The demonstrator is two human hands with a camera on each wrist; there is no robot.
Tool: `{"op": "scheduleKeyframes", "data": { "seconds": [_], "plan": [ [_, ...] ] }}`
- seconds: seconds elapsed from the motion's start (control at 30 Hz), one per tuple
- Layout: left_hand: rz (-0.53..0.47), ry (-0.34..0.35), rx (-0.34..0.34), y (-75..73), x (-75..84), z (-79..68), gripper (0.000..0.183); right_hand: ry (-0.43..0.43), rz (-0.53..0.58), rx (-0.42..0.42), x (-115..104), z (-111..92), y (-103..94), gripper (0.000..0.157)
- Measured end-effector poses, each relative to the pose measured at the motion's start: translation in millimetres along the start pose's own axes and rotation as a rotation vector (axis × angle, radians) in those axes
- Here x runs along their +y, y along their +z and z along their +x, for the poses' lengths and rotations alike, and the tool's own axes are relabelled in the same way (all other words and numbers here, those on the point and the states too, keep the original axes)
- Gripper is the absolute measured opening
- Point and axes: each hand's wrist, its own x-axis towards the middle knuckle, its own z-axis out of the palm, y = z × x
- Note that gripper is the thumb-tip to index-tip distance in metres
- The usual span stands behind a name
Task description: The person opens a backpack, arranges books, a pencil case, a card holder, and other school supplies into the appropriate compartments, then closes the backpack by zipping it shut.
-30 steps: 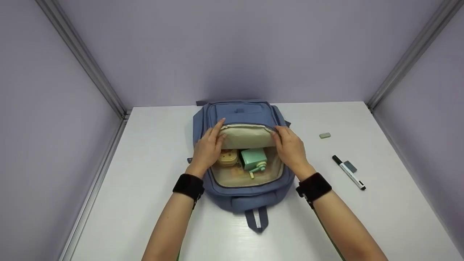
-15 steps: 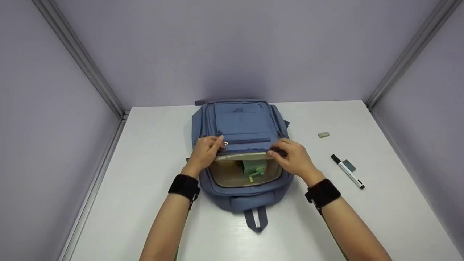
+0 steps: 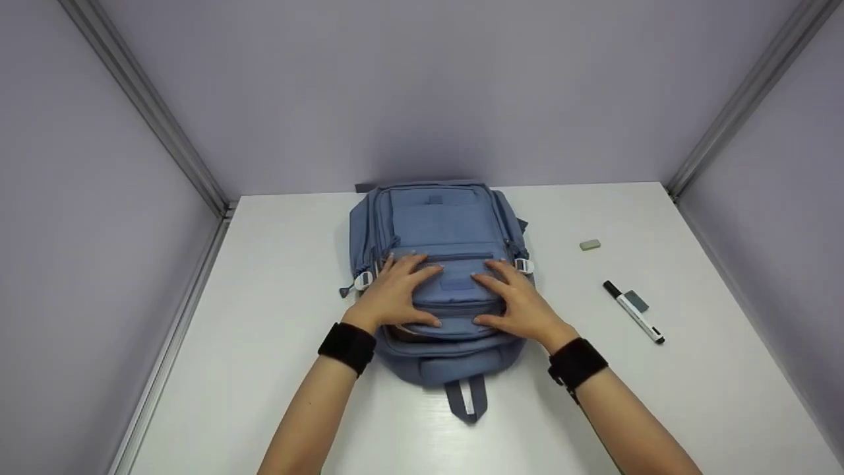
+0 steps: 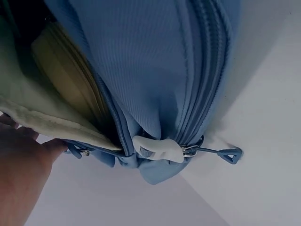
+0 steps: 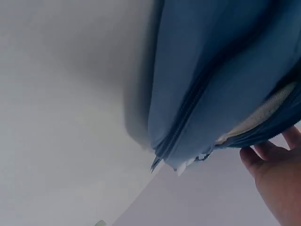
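Note:
A blue backpack (image 3: pixel 442 224) lies on the white table with its top loop toward me. Its front flap (image 3: pixel 456 285) is folded down over the pocket opening, though the zip is undone. My left hand (image 3: pixel 395 293) rests on the flap's left half, fingers spread, thumb near the lower edge. On the right half my right hand (image 3: pixel 517 307) lies the same way. Through the gap at the side, the left wrist view shows pale lining and a yellowish rounded case (image 4: pixel 70 70) inside. A narrower gap with light lining (image 5: pixel 258 115) shows in the right wrist view.
To the right on the table (image 3: pixel 283 264) lie a black-and-white marker (image 3: pixel 639 320), a small grey-blue block (image 3: pixel 637 301) against it, and a little green block (image 3: pixel 590 245) farther back. Pale walls (image 3: pixel 428 86) enclose the back and both sides.
The flap has come down toward me, from held up to lying over the pocket, hiding the green box and yellow case from the head view. Both hands have loosened from its edge and spread on it.

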Motion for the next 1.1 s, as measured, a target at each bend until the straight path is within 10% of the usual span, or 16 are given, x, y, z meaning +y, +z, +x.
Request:
{"op": "scheduleKeyframes", "data": {
  "seconds": [0.4, 0.57, 0.9, 1.1],
  "plan": [
    [0.255, -0.109, -0.107, 8.0, 29.0, 12.1, 0.09, -0.017, -0.122, 0.021, -21.8, 7.6, 20.7, 0.086],
    [0.284, -0.134, -0.125, 17.9, 36.9, 15.9, 0.09, 0.004, -0.005, -0.041, -13.7, 7.7, 7.5, 0.074],
    [0.27, -0.097, -0.073, 25.7, 38.8, 12.5, 0.084, 0.26, 0.176, 0.217, 30.6, 30.1, -13.6, 0.043],
    [0.25, -0.101, -0.072, 27.3, 38.4, 9.4, 0.084, 0.36, 0.16, 0.149, 54.8, 41.2, -14.6, 0.048]
  ]
}}
